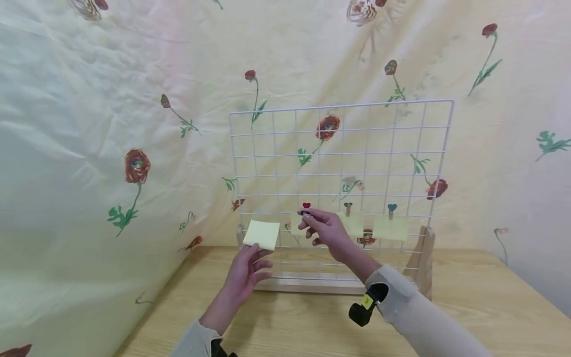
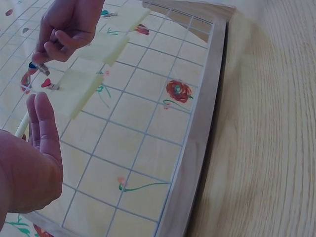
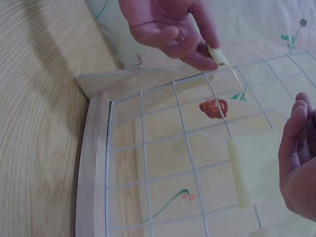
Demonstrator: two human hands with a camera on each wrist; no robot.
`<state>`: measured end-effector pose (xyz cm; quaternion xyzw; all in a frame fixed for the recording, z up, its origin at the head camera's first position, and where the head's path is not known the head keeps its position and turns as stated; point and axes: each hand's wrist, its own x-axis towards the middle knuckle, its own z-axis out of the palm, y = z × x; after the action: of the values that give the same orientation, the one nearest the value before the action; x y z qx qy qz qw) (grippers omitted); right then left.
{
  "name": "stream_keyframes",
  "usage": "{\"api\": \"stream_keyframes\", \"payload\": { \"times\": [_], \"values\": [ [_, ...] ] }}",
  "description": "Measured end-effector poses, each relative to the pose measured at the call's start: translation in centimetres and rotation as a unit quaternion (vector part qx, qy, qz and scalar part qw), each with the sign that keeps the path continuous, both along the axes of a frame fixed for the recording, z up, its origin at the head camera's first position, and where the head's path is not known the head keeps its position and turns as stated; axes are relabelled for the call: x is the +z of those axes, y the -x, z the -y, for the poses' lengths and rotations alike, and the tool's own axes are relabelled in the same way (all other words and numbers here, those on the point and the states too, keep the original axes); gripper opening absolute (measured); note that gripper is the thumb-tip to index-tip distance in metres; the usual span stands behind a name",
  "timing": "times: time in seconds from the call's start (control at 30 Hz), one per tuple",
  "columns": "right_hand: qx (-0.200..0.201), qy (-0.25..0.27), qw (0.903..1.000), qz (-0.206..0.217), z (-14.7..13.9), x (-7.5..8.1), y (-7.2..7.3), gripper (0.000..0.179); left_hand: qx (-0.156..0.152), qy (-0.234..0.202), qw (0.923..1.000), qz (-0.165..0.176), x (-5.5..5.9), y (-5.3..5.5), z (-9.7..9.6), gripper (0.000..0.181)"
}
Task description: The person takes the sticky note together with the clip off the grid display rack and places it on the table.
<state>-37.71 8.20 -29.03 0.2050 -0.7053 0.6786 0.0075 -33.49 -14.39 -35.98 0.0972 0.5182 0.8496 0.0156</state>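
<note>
My left hand [image 1: 243, 277] pinches a pale yellow sticky note [image 1: 261, 234] by its lower edge, in front of the left part of a white wire grid [image 1: 330, 175]. The right hand [image 1: 329, 232] holds a small clip [image 2: 40, 68] with a dark blue top between thumb and fingertips, close to the grid. Behind that hand hangs a yellow note [image 1: 295, 225] under a red heart clip [image 1: 306, 205], partly hidden. Farther right, another note [image 1: 354, 224] and a third note [image 1: 391, 228] hang from the wires, the last by a teal heart clip [image 1: 392, 208].
Upright on the wooden table [image 1: 303, 327], the grid is set in a wooden base bar [image 1: 308, 286] with a side support [image 1: 427, 263] at the right. A flower-printed cloth [image 1: 178, 59] covers the back and the left side.
</note>
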Motion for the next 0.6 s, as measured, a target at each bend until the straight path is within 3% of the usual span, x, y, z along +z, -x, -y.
{"api": "stream_keyframes", "payload": {
  "times": [0.23,0.6],
  "values": [
    [-0.005,-0.007,1.0000,-0.004,-2.2,-0.5,-0.2,0.038,-0.006,0.010,0.9999,0.010,-0.3,-0.2,0.1,0.025],
    [-0.016,-0.040,0.9991,-0.002,-5.6,-1.5,-1.8,0.041,-0.027,0.041,0.9988,0.009,-0.8,-0.9,0.4,0.032]
  ]
}}
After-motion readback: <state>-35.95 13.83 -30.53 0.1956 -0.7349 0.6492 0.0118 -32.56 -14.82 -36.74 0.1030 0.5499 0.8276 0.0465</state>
